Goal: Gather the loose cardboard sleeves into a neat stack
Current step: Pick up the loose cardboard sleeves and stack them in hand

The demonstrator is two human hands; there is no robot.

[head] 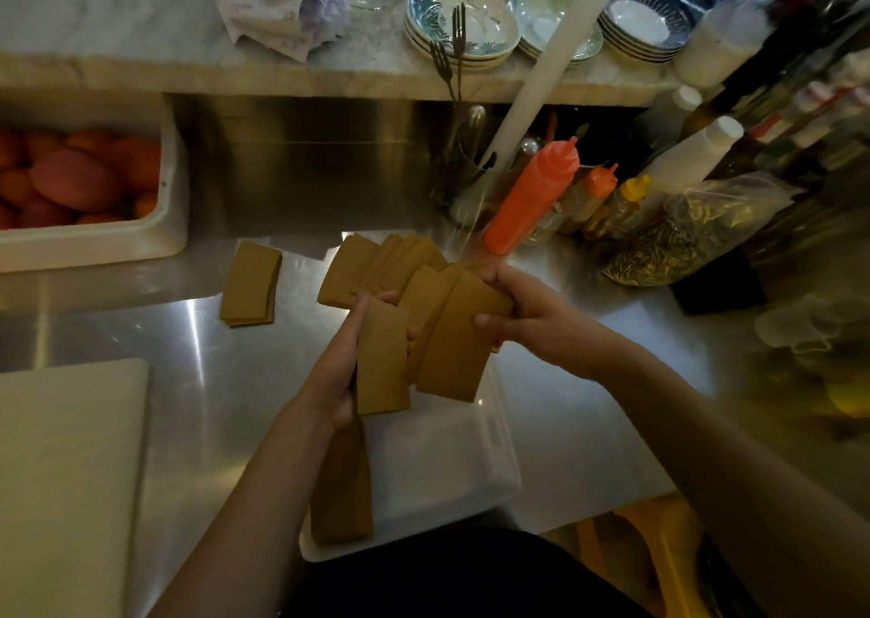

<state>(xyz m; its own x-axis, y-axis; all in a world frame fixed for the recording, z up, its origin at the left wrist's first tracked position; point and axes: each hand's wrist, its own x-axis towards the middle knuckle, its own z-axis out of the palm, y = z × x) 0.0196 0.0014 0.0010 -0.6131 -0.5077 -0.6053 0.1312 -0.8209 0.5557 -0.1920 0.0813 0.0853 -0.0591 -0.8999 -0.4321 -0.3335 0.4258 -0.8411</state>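
Currently the left hand (pixel 336 377) grip is clamped on one cardboard sleeve (pixel 381 358); the right hand (pixel 532 321) grip pinches a fanned bunch (pixel 452 339). Uneven merging may spill them.

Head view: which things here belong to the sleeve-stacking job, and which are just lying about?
Job: left hand, its sleeve; right hand, its sleeves; fanned sleeves behind; small sleeve pile; near sleeve stack.
Lying about: orange squeeze bottle, stacked plates, fruit tub, cutting board.

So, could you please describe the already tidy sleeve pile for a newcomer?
Start at the white tub of fruit on the left. Right of it, on the steel counter, lies a sleeve pile. Unlike the fanned sleeves, it is squared and untouched.
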